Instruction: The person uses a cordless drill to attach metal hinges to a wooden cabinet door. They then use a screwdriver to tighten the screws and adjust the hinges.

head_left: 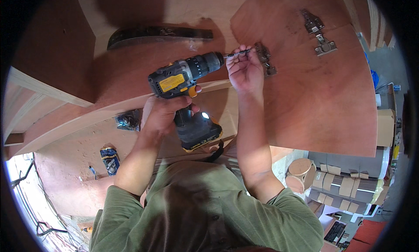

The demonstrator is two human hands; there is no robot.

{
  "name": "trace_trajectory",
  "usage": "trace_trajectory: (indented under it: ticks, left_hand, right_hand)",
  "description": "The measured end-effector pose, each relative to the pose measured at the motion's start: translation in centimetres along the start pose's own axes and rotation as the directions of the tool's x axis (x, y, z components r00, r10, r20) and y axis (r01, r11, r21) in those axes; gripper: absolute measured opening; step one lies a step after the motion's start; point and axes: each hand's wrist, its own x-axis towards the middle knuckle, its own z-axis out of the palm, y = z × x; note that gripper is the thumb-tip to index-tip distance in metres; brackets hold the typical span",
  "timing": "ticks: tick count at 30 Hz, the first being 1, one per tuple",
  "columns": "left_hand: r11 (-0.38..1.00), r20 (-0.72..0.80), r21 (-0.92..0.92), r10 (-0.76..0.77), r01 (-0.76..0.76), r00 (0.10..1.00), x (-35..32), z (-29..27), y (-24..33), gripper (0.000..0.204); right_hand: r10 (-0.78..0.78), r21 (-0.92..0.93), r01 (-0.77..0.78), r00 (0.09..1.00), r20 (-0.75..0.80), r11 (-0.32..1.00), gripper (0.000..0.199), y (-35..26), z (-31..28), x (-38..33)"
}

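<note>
It's glaring white over at eight o'clock; a round shadow dims the wooden panel (192, 8) toward eleven. Dead centre, a small white spot gleams on the drill (188, 74). Edges bow near the black rim; the middle looks sharp.

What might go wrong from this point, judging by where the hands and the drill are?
The right hand has its fingers on the drill bit, while the left hand grips the drill with a finger near the trigger; an accidental press could spin the bit against those fingers.

The metal hinge sits close beside the right hand, so a slip might knock knuckles against it.
</note>
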Motion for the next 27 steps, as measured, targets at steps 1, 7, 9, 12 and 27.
trace_trajectory:
  ticks: [1,7,9,12,27]
  left_hand:
    - [1.0,-0.015,-0.016,-0.002,0.001,1.0,0.1,0.2,-0.1,0.048]
    - [0.997,-0.116,0.03,-0.06,0.064,0.991,0.6,1.3,-0.6,0.045]
    - [0.995,-0.13,0.046,-0.085,0.092,0.988,0.8,1.3,-0.7,0.043]
    - [0.989,-0.113,0.015,-0.142,0.144,0.983,1.1,0.7,-0.9,0.041]
    - [0.994,-0.1,0.066,-0.077,0.084,0.992,6.2,0.7,-5.0,0.032]
  right_hand:
    - [0.002,0.005,-0.002,1.0,-0.002,1.0,0.02,0.3,-0.2,0.0]
    - [-0.099,-0.093,0.071,0.935,-0.341,0.993,0.018,1.4,-2.0,0.3]
    - [-0.203,-0.22,0.136,0.925,-0.321,0.966,0.016,1.4,-3.2,0.3]
    - [-0.217,-0.266,0.138,0.931,-0.294,0.954,0.016,1.0,-4.3,0.4]
    - [-0.096,-0.19,0.02,0.911,-0.402,0.982,0.018,-2.5,-8.9,4.4]
